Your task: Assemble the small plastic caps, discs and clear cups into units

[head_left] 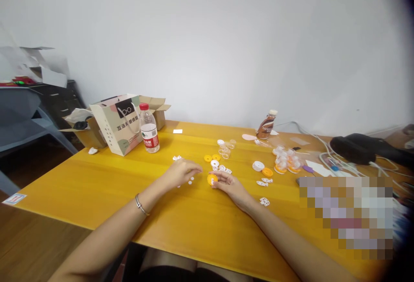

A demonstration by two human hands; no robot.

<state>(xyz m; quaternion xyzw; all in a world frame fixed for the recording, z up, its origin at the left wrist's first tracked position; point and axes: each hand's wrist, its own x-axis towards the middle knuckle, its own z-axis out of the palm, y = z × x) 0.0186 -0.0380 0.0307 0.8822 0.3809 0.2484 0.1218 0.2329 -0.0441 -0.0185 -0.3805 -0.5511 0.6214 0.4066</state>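
Note:
My right hand [231, 188] is closed on the rim of an orange disc [212, 180] with a white centre, held just above the yellow table. To the left of the disc hovers my left hand [183, 173], its fingers loosely bent and apart, with nothing visible in them. Small white discs [190, 181] lie beneath it. Beyond my hands are orange rings [208, 158], a white ring [214, 163] and white cut-out pieces [222, 168]. Several clear round cups [225, 150] stand farther back.
A paper bag [118, 131], a water bottle [149, 133] and cardboard boxes [157, 108] stand at the left. On the right are a brown bottle [267, 125], a white disc stack [258, 166], clustered clear-and-orange pieces [286, 161], white cut-outs [264, 202] and tangled cables [326, 144].

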